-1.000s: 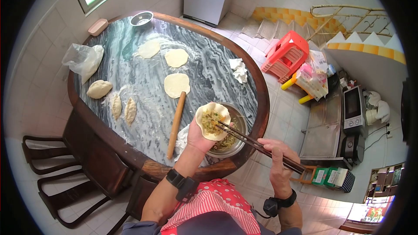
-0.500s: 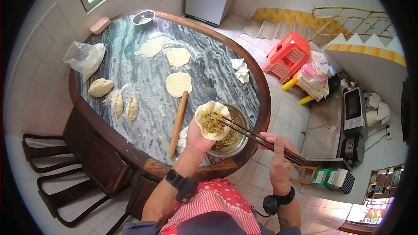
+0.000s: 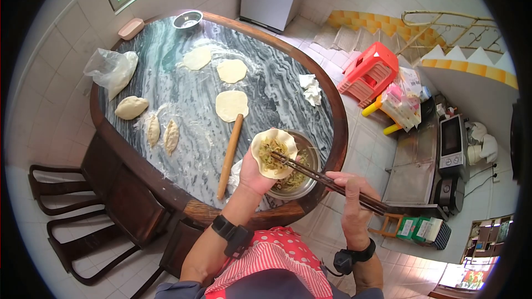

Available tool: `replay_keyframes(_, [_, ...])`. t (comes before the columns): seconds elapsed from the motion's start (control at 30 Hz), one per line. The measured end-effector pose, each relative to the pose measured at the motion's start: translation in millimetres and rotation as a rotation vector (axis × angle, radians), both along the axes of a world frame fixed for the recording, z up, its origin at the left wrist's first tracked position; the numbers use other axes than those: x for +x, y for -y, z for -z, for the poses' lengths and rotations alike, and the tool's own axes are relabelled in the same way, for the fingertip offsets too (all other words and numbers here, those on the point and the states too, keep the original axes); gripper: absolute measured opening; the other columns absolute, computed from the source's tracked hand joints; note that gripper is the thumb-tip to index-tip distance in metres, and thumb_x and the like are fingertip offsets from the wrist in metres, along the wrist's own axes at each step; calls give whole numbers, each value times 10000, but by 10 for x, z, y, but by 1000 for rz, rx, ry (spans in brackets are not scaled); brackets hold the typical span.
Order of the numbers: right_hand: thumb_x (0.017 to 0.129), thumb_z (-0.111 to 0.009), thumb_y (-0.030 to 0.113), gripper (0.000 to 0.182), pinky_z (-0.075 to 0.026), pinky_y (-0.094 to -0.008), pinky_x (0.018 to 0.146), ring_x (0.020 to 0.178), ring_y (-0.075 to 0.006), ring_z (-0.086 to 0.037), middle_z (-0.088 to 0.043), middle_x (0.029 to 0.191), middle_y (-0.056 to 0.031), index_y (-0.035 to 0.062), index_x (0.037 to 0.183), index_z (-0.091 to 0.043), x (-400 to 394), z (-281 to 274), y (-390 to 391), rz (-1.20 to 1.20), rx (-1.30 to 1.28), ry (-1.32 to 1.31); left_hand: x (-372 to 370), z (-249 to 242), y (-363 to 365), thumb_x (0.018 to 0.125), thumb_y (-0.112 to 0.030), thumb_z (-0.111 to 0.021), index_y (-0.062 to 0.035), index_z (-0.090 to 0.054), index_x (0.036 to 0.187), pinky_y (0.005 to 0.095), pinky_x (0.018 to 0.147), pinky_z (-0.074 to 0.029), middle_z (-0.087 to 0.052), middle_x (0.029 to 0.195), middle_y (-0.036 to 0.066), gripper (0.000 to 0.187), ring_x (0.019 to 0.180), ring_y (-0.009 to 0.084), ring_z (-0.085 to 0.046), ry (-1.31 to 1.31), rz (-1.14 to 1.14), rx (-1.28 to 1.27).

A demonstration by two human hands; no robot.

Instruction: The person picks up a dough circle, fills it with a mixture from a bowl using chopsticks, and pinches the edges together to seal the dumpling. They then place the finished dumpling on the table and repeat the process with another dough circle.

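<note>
Cupped in my left hand (image 3: 252,176) is a round dough wrapper (image 3: 273,173) with its edge curling up. Shredded vegetable filling (image 3: 271,153) lies in its middle. My right hand (image 3: 356,199) grips a pair of dark chopsticks (image 3: 327,180), their tips pressed into that filling. Partly hidden behind the wrapper stands a metal bowl (image 3: 315,158) holding more of the filling. A wooden rolling pin (image 3: 230,158) lies left of my left hand, its far end touching a flat dough round (image 3: 231,106).
Two more dough rounds (image 3: 231,71) (image 3: 197,58) lie farther back on the marble table (image 3: 183,88). At left are two pleated dumplings (image 3: 171,137) (image 3: 153,130), a dough lump (image 3: 131,108) and a plastic bag (image 3: 115,72). Crumpled tissue (image 3: 310,89) sits at right, a small bowl (image 3: 188,20) at the back.
The chopstick tips have moved a little left and down within the filling, and the chopsticks look closer together. The whole view has shifted slightly.
</note>
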State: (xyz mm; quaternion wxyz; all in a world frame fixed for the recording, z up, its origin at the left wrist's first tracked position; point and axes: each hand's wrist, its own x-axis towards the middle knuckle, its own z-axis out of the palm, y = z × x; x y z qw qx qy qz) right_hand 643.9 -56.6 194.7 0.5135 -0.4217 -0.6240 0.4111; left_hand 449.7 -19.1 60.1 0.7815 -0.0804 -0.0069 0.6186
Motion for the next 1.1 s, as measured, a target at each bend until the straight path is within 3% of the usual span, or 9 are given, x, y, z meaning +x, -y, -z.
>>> replay_keyframes(0.13, [994,-542,144,249,-546,-293,730,803,-180,-667,-708,948,-191,-58,900,-653,-10,46,8,-14,-30,18,-4,20,-15,1017,-345,-350,-127,-570,1284,611,1044,-381,-569,1318,121,409,1212,342,-537,32,13,-4])
replay_keyframes(0.27, [992,-545,142,244,-541,-297,738,810,-185,-668,-708,937,-192,-55,888,-647,35,-14,27,-8,-76,11,-7,19,-12,1015,-344,-354,-122,-573,1277,601,1045,-387,-575,1308,123,407,1205,338,-541,31,12,-20])
replay_keyframes(0.37, [988,-548,135,239,-542,-298,733,803,-192,-670,-708,919,-188,-56,874,-635,114,-15,53,11,45,6,-45,5,-31,1012,-336,-366,-120,-576,1267,598,1040,-395,-582,1295,124,395,1198,338,-546,23,-9,-27])
replay_keyframes(0.43, [984,-547,123,227,-540,-303,731,806,-204,-672,-709,915,-185,-50,863,-630,136,-26,72,12,46,105,-56,-59,-43,1005,-347,-396,-137,-597,1218,587,970,-454,-627,1214,105,361,1124,322,-592,-43,-26,-118])
replay_keyframes(0.77, [964,-583,113,183,-535,-306,726,805,-223,-676,-710,925,-181,-38,875,-634,24,-138,52,-86,160,227,-122,-85,-69,1007,-345,-388,-143,-593,1221,600,975,-450,-626,1210,105,358,1112,323,-599,-43,-26,-108])
replay_keyframes(0.83, [976,-556,140,246,-539,-334,745,802,-245,-676,-707,906,-201,-42,823,-621,-9,-195,62,-52,153,172,-128,-108,-53,1011,-349,-382,-148,-590,1227,604,987,-440,-625,1217,104,361,1127,322,-594,-38,-24,-127])
replay_keyframes(1.1, [960,-577,111,168,-524,-297,705,791,-216,-674,-707,933,-177,-31,891,-635,-47,-100,39,-124,173,206,-172,-63,-44,1016,-355,-370,-151,-588,1240,615,991,-431,-621,1230,104,374,1139,327,-589,-50,-33,-63])
